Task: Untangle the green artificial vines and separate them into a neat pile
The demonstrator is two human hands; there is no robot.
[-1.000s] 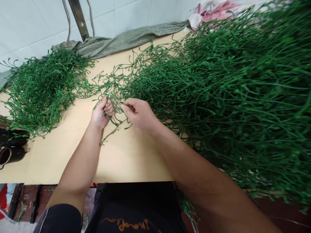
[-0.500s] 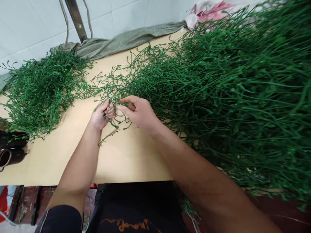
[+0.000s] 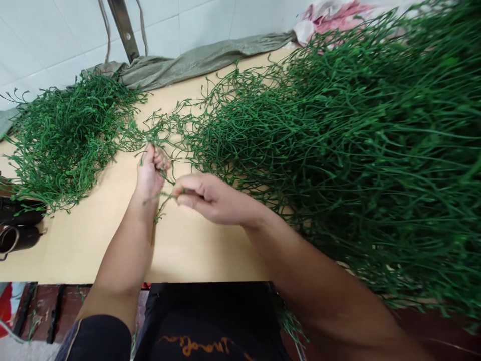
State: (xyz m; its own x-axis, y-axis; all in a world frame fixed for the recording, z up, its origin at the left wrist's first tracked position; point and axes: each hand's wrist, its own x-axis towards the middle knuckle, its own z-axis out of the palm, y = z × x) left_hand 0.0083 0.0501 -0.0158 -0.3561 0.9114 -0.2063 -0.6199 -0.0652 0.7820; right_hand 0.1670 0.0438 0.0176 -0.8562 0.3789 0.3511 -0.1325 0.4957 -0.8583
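My left hand (image 3: 149, 173) is closed over the table, thumb up, on a few thin green stems that poke out around its fingers. Just in front and to its right, my right hand (image 3: 212, 199) pinches a green stem (image 3: 164, 195) between thumb and fingertips; the stem's branched end points left and is blurred. A huge heap of long green stems (image 3: 338, 135) with small bud-like tips covers the right side. Another, smaller pile of green stems (image 3: 67, 140) lies on the left. Loose stems (image 3: 180, 123) straggle between the two piles, behind my hands.
The pale tabletop (image 3: 210, 255) ends close to my body. Dark mugs (image 3: 23, 238) stand at the left edge. Along the back lie a grey-green cloth (image 3: 203, 57) and a pink and white cloth (image 3: 334, 17). A metal post (image 3: 124, 30) rises by the tiled wall.
My right hand has come down toward me and closed on a stem. My left hand has shifted slightly left and away from me, still holding stems.
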